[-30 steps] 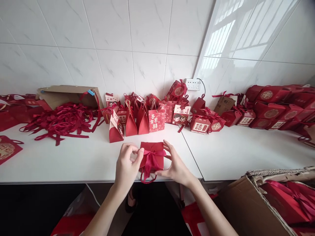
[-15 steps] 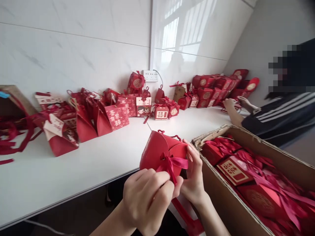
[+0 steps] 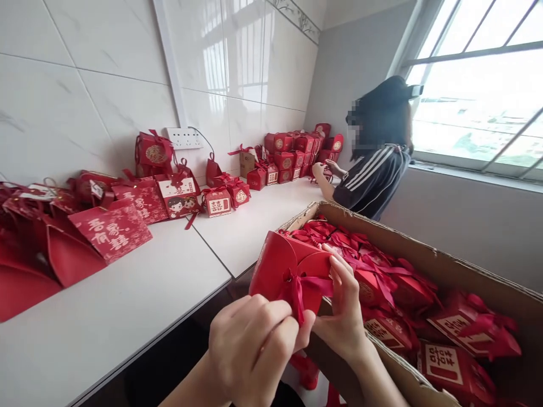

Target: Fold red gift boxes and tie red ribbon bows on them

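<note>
A red gift box with curved overlapping flaps is held up in front of me, tilted. A dark pink ribbon is tied through its front, with one tail hanging down and another out to the right. My left hand is closed at the box's lower front, thumb and fingers pinching the hanging tail of the ribbon. My right hand grips the box's right side, fingers at the top corner and thumb below. Directly right of it stands an open cardboard carton filled with several ribboned red boxes.
Along the tiled wall, the white table carries red paper bags, small boxes and a stack of red boxes. A power strip hangs on the wall. At the far end a person handles a red box. A barred window is on the right.
My view has swung right, bringing the window and more of the carton into sight. Both hands keep the same hold on the box and ribbon.
</note>
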`<action>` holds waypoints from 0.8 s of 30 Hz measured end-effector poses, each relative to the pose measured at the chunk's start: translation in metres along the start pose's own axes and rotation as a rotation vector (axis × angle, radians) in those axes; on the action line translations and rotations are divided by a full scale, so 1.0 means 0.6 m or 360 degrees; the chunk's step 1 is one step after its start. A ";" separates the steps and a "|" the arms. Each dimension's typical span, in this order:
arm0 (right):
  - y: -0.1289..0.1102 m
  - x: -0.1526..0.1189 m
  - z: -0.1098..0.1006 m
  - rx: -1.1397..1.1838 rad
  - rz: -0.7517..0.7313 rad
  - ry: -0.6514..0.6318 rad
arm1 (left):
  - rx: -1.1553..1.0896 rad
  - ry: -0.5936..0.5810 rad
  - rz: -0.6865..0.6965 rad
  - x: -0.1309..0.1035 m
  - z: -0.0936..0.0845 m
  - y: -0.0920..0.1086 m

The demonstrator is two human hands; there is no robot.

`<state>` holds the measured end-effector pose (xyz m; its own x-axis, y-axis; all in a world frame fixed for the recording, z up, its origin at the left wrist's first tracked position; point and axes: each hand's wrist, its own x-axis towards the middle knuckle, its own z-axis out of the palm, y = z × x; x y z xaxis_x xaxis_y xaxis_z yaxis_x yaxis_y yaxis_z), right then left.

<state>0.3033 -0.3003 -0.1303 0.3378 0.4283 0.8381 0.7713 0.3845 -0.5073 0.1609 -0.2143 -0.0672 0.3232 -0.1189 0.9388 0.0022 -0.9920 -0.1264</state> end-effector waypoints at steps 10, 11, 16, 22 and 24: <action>-0.016 0.000 -0.015 -0.0087 -0.0044 0.0102 | 0.0305 -0.0121 -0.0362 0.001 0.001 0.004; -0.018 -0.001 -0.012 -0.0080 -0.0034 0.0105 | 0.0398 -0.0089 -0.0422 0.000 -0.001 0.003; -0.031 -0.003 -0.004 -0.0118 -0.0012 0.0102 | 0.0244 0.0043 -0.0149 -0.003 -0.010 0.009; -0.035 -0.003 -0.007 -0.0089 -0.0006 0.0090 | 0.0423 0.0010 -0.0452 -0.002 -0.008 0.001; -0.034 -0.004 -0.008 -0.0084 0.0000 0.0094 | 0.0472 0.0121 -0.0451 -0.003 -0.010 0.004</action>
<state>0.2895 -0.3127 -0.1209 0.3679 0.3790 0.8491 0.7980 0.3401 -0.4976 0.1546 -0.2165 -0.0675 0.1996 0.1431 0.9694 0.3569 -0.9319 0.0641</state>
